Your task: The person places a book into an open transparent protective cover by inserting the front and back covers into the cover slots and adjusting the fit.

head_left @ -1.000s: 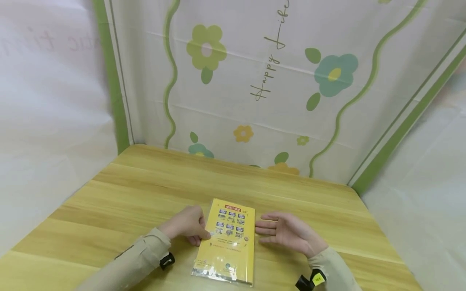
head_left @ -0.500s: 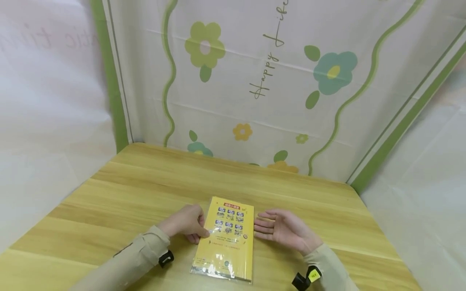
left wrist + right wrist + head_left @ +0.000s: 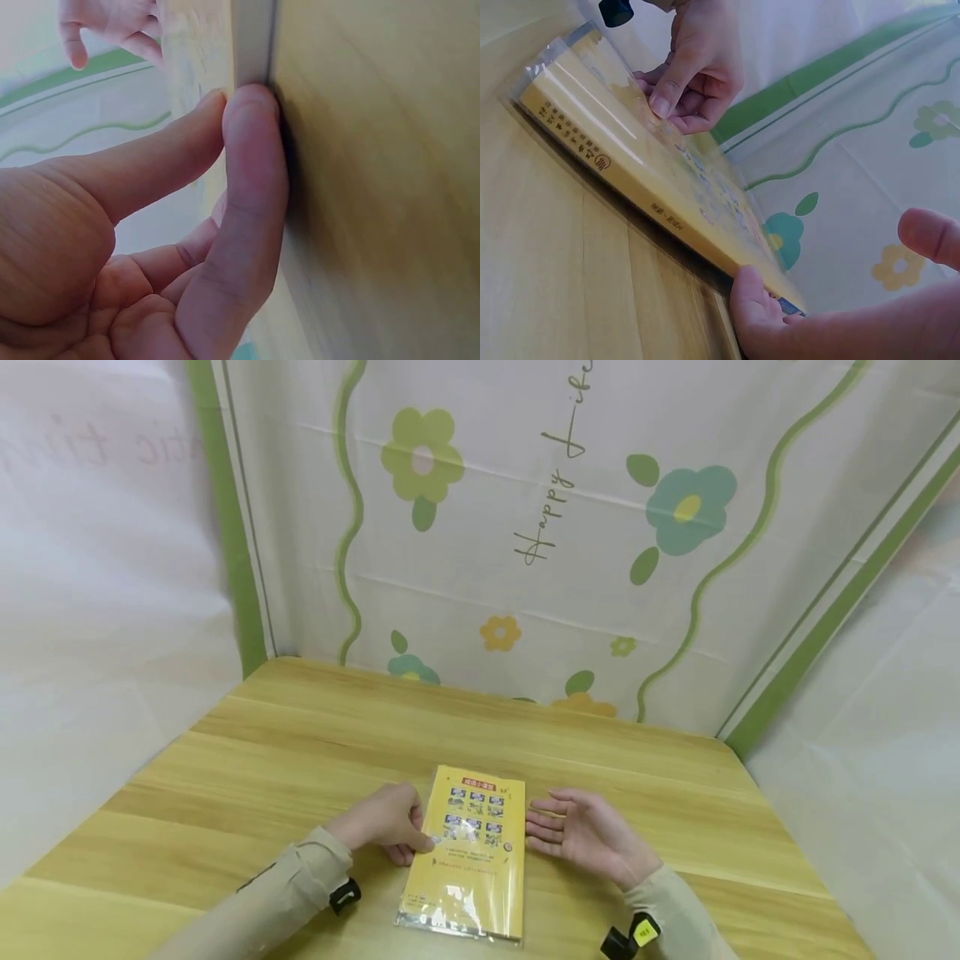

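A yellow book (image 3: pixel 480 877) in a clear plastic sleeve lies on the wooden table, printed cover up. My left hand (image 3: pixel 386 822) pinches its left edge, thumb on the cover and index finger against the edge. In the left wrist view, the thumb (image 3: pixel 161 169) and index finger (image 3: pixel 255 172) meet at the pale page edge. Beside the book's right edge is my right hand (image 3: pixel 592 839), fingers extended and palm facing the book. The right wrist view shows fingertips (image 3: pixel 748 285) by the spine, which appears slightly raised from the table; whether they touch it I cannot tell.
The wooden table (image 3: pixel 360 718) extends behind and to both sides of the book. A white curtain (image 3: pixel 480 543) with printed flowers hangs behind the far edge, with pale fabric at left and right. Black camera straps (image 3: pixel 633 935) sit on the wrists.
The right wrist has shifted slightly left and its fingers have spread a little. The left hand keeps its pinch, and the book stays in about the same place.
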A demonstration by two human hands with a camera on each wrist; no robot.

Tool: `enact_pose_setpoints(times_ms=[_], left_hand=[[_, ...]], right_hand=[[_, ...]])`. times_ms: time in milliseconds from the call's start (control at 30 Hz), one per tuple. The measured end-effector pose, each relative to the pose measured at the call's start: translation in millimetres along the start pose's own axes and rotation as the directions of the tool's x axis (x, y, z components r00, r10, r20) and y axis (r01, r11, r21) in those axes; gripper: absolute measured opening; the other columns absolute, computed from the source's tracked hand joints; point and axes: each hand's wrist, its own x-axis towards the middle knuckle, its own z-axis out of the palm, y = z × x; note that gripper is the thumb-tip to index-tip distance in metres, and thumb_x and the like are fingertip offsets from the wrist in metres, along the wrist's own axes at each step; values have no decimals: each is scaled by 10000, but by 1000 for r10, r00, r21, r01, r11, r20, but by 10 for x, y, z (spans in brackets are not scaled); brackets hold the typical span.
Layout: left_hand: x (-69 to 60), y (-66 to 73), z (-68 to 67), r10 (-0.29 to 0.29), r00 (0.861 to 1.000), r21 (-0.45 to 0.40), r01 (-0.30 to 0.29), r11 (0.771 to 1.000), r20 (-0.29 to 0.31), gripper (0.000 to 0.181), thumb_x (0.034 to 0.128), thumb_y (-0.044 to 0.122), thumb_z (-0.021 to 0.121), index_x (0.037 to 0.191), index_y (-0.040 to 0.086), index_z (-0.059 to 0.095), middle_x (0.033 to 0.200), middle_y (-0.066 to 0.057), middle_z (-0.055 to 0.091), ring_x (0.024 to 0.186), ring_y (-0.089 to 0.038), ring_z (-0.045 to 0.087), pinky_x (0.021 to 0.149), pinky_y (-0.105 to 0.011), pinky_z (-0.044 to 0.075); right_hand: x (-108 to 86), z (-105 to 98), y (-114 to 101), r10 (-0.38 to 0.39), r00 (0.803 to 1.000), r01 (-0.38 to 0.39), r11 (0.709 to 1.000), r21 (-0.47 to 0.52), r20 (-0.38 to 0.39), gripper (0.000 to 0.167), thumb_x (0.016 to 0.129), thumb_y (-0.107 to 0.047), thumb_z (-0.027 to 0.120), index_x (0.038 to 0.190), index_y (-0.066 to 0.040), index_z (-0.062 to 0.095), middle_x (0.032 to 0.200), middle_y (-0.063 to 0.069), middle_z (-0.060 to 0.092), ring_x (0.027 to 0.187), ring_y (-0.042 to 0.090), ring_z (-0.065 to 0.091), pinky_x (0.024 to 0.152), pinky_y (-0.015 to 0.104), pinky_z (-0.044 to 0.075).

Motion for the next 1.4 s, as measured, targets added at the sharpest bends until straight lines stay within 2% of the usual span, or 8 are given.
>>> enact_pose_setpoints(times_ms=[200,400,500,633,833,967,1100,1400], left_hand=[[1,-6,2,7,1000,-6,-7,1000,7,264,791,0,803,725,-20,548,660,-149,620,511,-195,647,513,-298,568],[2,-3,0,-2,1000,-19,2,1000,6,267,782,-12,805,734,-24,543,673,-156,616,513,-200,648,515,-302,569],[-1,0,6,0,1000,-21,0,1000,13,265,779,-9,808,740,-24,546,670,-159,619,516,-204,652,515,-303,570],[-9,3,15,12,1000,-21,-11,1000,26,264,777,-5,809,742,-19,548,666,-163,623,516,-207,654,511,-306,569],[-6,9,21,18,999,-23,-18,1000,26,268,773,-11,808,741,-18,543,673,-160,619,516,-205,653,511,-305,569],[-6,7,29,20,999,-21,-19,1000,31,262,774,-7,809,741,-17,550,666,-155,623,515,-204,653,511,-303,569],[-10,7,39,32,998,-22,-31,999,47,250,774,3,812,747,-10,564,670,-146,630,520,-200,653,516,-303,571],[-19,19,50,30,998,-30,-28,999,57,249,769,6,816,762,-10,568,690,-147,625,528,-203,649,521,-306,572]], right_hand=[[13,-3,7,5,1000,-5,1000,-19,10,644,1036,-239,411,1461,138,108,1350,247,345,1237,330,407,1124,449,283],[19,-3,14,4,1000,-3,999,-44,29,498,1034,-208,416,1379,115,259,1248,205,478,1173,300,479,1112,451,298],[23,3,33,7,997,-5,999,-34,75,502,1027,-179,426,1396,96,226,1325,263,458,1238,350,464,1114,469,298],[35,14,66,16,985,-10,999,-37,172,562,1043,-162,379,1463,89,101,1451,345,328,1328,432,378,1120,501,277],[33,37,87,26,969,3,993,-119,247,555,1058,-132,323,1507,75,70,1502,306,295,1342,418,368,1092,514,318],[17,66,100,17,967,28,984,-174,253,574,1041,-67,357,1522,63,71,1481,291,347,1303,416,425,1045,513,383],[-5,96,118,32,968,19,980,-197,249,621,1014,-9,394,1541,38,70,1437,299,409,1254,437,478,1008,529,420],[-31,140,150,16,974,39,970,-239,227,659,986,15,461,1539,42,103,1390,308,460,1199,428,534,954,514,472]])
